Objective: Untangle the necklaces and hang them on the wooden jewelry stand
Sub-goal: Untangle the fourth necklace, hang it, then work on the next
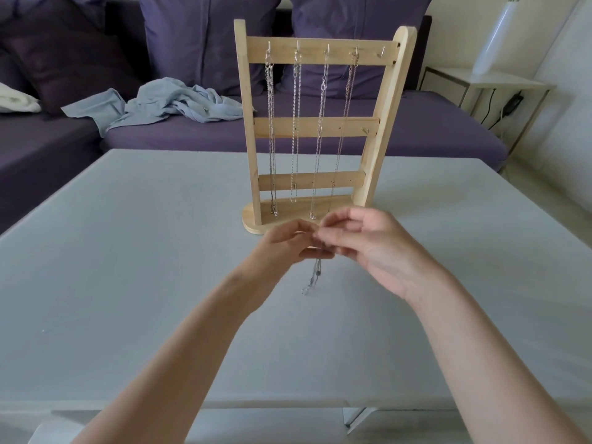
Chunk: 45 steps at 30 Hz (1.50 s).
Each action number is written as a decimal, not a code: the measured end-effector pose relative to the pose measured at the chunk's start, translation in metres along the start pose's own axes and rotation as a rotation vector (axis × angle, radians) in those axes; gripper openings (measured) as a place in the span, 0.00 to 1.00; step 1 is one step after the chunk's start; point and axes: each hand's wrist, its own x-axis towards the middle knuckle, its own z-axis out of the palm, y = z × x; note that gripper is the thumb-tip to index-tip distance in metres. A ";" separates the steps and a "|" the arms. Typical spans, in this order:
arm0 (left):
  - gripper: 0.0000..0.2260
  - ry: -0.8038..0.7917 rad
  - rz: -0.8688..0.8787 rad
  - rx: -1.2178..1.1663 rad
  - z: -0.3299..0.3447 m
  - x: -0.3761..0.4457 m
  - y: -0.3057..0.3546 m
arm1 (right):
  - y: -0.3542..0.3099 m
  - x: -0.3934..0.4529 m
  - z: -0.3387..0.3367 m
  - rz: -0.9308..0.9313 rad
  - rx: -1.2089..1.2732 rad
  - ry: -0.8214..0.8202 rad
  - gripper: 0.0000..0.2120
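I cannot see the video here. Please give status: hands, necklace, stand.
Both hands, left and right, pinch the last necklace, dangling above the table. Four chains hang on the stand. Rightmost top hook free. Nothing in the way.

No readable text, labels, brands, numbers or signs anywhere in view: wooden jewelry stand bare, desk surface unmarked.
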 end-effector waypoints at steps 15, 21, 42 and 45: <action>0.07 0.069 -0.187 -0.022 0.000 -0.011 0.007 | 0.000 0.002 -0.016 0.017 0.122 0.245 0.06; 0.05 0.170 -0.092 0.102 -0.002 -0.009 0.006 | 0.012 0.000 -0.014 0.175 -0.658 0.063 0.06; 0.10 0.134 0.023 0.344 0.004 -0.007 0.008 | 0.010 0.000 -0.005 0.130 -0.278 -0.026 0.04; 0.09 0.136 0.024 0.397 0.003 -0.007 0.009 | 0.007 -0.001 -0.006 0.101 -0.205 0.020 0.04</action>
